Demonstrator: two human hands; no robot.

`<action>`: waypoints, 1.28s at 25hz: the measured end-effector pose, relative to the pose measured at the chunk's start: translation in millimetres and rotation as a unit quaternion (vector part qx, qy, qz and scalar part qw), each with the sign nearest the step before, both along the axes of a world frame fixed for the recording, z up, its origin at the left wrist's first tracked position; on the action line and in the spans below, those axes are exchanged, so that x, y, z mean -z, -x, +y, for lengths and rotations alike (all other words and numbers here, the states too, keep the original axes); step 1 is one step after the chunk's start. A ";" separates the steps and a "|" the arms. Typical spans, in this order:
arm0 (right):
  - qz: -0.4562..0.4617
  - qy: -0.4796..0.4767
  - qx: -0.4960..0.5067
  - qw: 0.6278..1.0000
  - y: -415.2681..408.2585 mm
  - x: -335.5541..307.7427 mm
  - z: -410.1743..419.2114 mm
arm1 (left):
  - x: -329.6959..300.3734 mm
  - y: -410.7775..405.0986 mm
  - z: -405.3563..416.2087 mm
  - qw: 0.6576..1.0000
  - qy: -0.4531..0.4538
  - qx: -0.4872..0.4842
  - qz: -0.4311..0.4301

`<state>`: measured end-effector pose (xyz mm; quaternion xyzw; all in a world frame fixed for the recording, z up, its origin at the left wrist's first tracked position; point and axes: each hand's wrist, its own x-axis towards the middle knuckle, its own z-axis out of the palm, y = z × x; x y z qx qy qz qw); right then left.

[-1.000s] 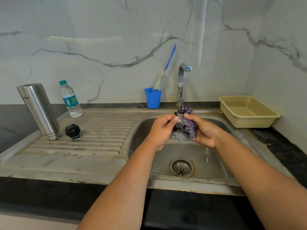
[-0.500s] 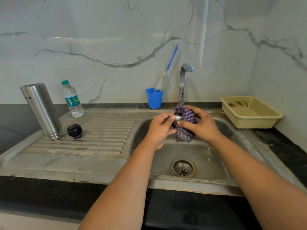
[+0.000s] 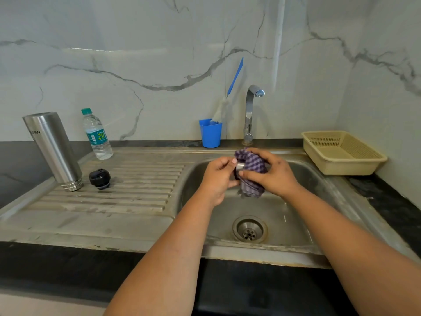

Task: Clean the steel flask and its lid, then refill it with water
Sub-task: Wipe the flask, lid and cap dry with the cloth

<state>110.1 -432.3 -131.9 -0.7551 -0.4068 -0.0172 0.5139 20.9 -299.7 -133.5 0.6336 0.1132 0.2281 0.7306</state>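
Both hands wipe a steel cap over the sink basin (image 3: 296,224).
Left hand (image 3: 217,179) pinches the steel cap (image 3: 239,166); right hand (image 3: 271,174) clutches the checked cloth (image 3: 251,164) round it. Left of the basin, the steel flask (image 3: 53,150) stands inverted beside the black lid (image 3: 99,178).

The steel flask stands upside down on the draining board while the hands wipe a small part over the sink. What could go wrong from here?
1. The steel flask stands on its narrow mouth and could tip if bumped.
2. The small steel part, held between the left hand and the checked cloth in the right hand, could slip into the sink.
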 end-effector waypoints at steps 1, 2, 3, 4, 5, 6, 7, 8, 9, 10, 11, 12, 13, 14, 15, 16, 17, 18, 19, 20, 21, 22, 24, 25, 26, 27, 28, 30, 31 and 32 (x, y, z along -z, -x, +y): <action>0.182 -0.038 -0.030 0.982 2.0 -0.3 2.6 | 2.8 -2.1 2.2 0.998 -0.065 -0.017 0.008; 0.338 -0.060 -0.054 0.938 2.1 0.6 4.1 | 5.7 -4.0 4.1 0.988 -0.152 -0.039 0.017; 0.422 -0.073 -0.070 0.901 0.0 1.6 3.8 | 8.8 -6.0 4.9 0.972 -0.227 -0.054 0.021; 0.447 -0.081 -0.082 0.887 -2.6 1.8 2.6 | 10.2 -7.4 4.0 0.960 -0.271 -0.066 0.018; 0.446 -0.098 -0.079 0.886 -3.3 0.6 1.0 | 10.7 -8.4 3.1 0.959 -0.273 -0.073 0.008; 0.431 -0.122 -0.076 0.891 -2.5 -2.4 0.0 | 11.3 -9.8 3.4 0.967 -0.244 -0.075 0.003; 0.414 -0.145 -0.071 0.896 -1.5 -5.2 -0.3 | 9.9 -9.2 3.4 0.982 -0.180 -0.063 0.001; 0.403 -0.161 -0.071 0.898 0.8 -8.8 -0.5 | 8.5 -9.4 4.1 0.994 -0.098 -0.037 0.017; 0.396 -0.165 -0.077 0.900 2.2 -10.4 -0.3 | 9.0 -9.5 4.1 0.999 -0.032 -0.008 0.042; 0.393 -0.161 -0.089 0.901 3.6 -10.1 -0.6 | 9.5 -8.4 2.9 0.998 0.007 0.015 0.055; 0.398 -0.152 -0.104 0.899 4.2 -8.3 -0.2 | 10.2 -7.4 1.2 0.998 0.026 0.024 0.054; 0.409 -0.146 -0.117 0.893 4.1 -6.1 0.2 | 10.2 -6.1 -1.4 0.998 0.029 0.021 0.045; 0.421 -0.149 -0.125 0.886 4.2 -4.2 0.7 | 10.3 -4.7 -2.6 0.999 0.026 0.013 0.027; 0.431 -0.155 -0.130 0.879 5.3 -2.7 1.8 | 11.2 -4.8 -2.4 1.000 0.009 0.001 0.009; 0.441 -0.163 -0.134 0.872 7.3 -0.7 3.6 | 12.5 -6.0 -1.0 1.000 -0.016 -0.014 -0.008; 0.452 -0.168 -0.135 0.866 8.3 1.5 5.6 | 13.7 -7.8 1.7 0.999 -0.038 -0.028 -0.022; 0.461 -0.168 -0.140 0.860 9.8 2.0 6.4 | 13.1 -8.6 4.0 0.997 -0.057 -0.043 -0.035; 0.464 -0.158 -0.147 0.859 9.7 1.3 6.1 | 12.4 -8.5 6.2 0.994 -0.075 -0.062 -0.044; 0.464 -0.142 -0.155 0.861 8.7 -1.1 4.5 | 12.3 -8.0 8.8 0.990 -0.101 -0.089 -0.046; 0.455 -0.123 -0.153 0.868 7.1 -4.8 1.6 | 12.2 -7.6 12.2 0.981 -0.143 -0.124 -0.048; 0.431 -0.100 -0.134 0.887 5.8 -8.9 -1.4 | 13.1 -7.2 17.2 0.966 -0.198 -0.158 -0.046; 0.374 -0.067 -0.091 0.921 4.3 -13.1 -5.3 | 14.4 -6.4 22.4 0.952 -0.248 -0.175 -0.044; 0.153 0.034 0.042 0.987 4.4 -20.8 -13.7 | 15.1 -3.1 27.2 0.940 -0.300 -0.160 -0.029; 0.015 0.074 0.091 0.993 6.2 -22.1 -16.4 | 14.4 -2.5 26.9 0.939 -0.311 -0.143 -0.020; -0.111 0.092 0.110 0.983 8.2 -22.0 -17.4 | 13.8 -2.7 25.4 0.939 -0.317 -0.130 -0.017; -0.216 0.094 0.111 0.966 10.8 -20.5 -16.0 | 13.5 -3.4 23.2 0.938 -0.324 -0.119 -0.016; -0.295 0.096 0.105 0.945 12.7 -17.1 -11.4 | 13.8 -4.0 21.5 0.938 -0.330 -0.108 -0.016; -0.341 0.081 0.079 0.933 19.8 -12.8 0.4 | 15.7 -4.4 21.2 0.937 -0.337 -0.090 -0.010; -0.286 0.061 0.066 0.954 22.8 -13.0 4.9 | 17.1 -4.0 22.9 0.939 -0.333 -0.087 -0.009; -0.191 0.043 0.057 0.979 23.4 -15.6 6.0 | 18.3 -3.6 25.6 0.942 -0.324 -0.086 -0.010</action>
